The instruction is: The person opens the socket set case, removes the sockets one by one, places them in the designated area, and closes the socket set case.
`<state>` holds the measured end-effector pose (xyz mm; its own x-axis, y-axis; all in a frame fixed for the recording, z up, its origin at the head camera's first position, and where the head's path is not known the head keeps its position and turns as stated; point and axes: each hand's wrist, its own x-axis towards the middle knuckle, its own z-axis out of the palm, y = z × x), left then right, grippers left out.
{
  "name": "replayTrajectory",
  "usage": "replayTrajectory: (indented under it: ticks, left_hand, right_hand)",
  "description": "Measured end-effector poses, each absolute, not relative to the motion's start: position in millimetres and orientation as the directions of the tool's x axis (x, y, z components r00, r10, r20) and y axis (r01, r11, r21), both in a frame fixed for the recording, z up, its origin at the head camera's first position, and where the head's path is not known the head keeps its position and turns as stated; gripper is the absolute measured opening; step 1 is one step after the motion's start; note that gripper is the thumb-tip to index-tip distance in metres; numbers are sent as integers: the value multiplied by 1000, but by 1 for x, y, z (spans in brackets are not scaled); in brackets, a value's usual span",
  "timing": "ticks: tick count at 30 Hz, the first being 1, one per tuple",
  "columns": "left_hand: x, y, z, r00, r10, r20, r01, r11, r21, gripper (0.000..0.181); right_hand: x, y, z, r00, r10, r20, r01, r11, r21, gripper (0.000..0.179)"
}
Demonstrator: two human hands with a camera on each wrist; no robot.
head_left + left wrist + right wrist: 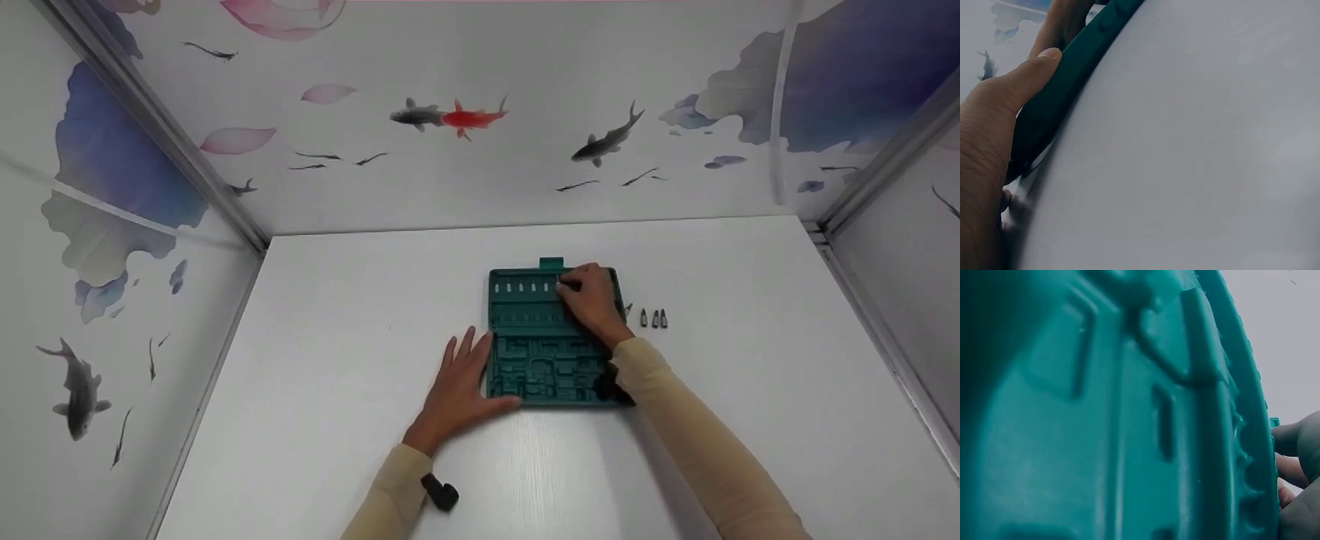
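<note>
A green plastic tool case (525,330) lies open on the white table. Small light-coloured bits (520,287) stand in a row of slots in its far part. My right hand (592,296) reaches over the case's right side, its thumb and fingers pinching a small bit at the right end of that row; the fingertips mostly hide it. My left hand (461,394) rests with spread fingers along the case's left edge, and its thumb lies on the near edge. In the left wrist view, the left thumb (1039,73) presses on the case rim (1067,84).
Several small dark pointed bits (655,319) are on the table just right of the case. The near half of the case has moulded recesses (551,367). A latch tab (552,263) sticks out at the far edge. Printed walls enclose the table on the left, back and right.
</note>
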<state>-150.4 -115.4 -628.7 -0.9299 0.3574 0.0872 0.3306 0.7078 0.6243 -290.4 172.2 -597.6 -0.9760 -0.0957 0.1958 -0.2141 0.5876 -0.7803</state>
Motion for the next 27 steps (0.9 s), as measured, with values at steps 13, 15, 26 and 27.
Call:
replayTrajectory:
  ticks: [13,15,26,27]
  left_hand:
    - [-153,-115,-631,-923,372,100,352,708,612,124]
    - [-153,-115,-631,-925,368,92,345,714,610,125]
    - [-152,-115,-631,-921,375,104,357,708,609,124]
    - [-151,-114,-630,-920,377,103,358,707,610,124]
  right_hand:
    - [-290,172,-598,-976,-84,201,-213,547,-809,20]
    - [-289,172,-598,-974,-86,209,-222,535,-815,20]
    - [-288,183,-592,-991,-26,130,-129,408,-904,23]
    - [-288,187,-589,-992,-25,125,-125,383,-915,24]
